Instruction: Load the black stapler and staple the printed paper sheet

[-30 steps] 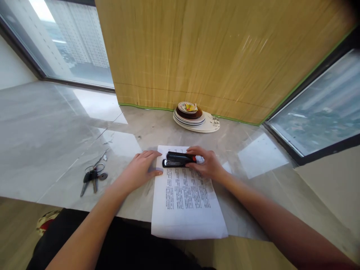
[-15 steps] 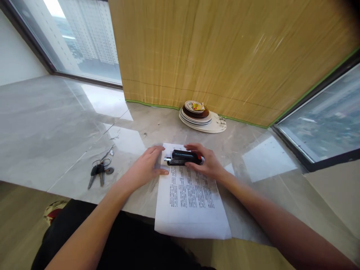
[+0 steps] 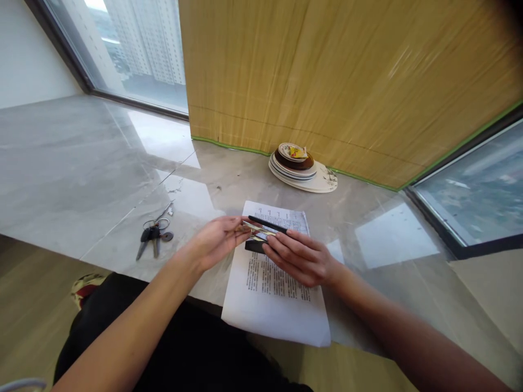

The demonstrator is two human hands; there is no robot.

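Above the printed paper (image 3: 241, 305), a black stapler (image 3: 267, 224) is spread apart, its metal inner parts showing between the top arm and the base. My right hand (image 3: 302, 258) wraps round its right end and holds it. At the stapler's left end, the fingers of my left hand (image 3: 220, 238) are closed on the metal part; the exact grip is partly hidden. The paper lies under both, its near end hanging past the ledge's front edge.
Left of my left hand, a bunch of keys (image 3: 152, 235) lies on the grey marble ledge (image 3: 81, 163). A stack of plates (image 3: 292, 169) with a small yellow packet (image 3: 298, 152) on top stands at the back, against a bamboo blind (image 3: 327, 71). Windows flank the blind.
The stapler has gone from closed to spread apart and has turned on its side. My left hand has moved right onto its metal end. The view has shifted slightly.
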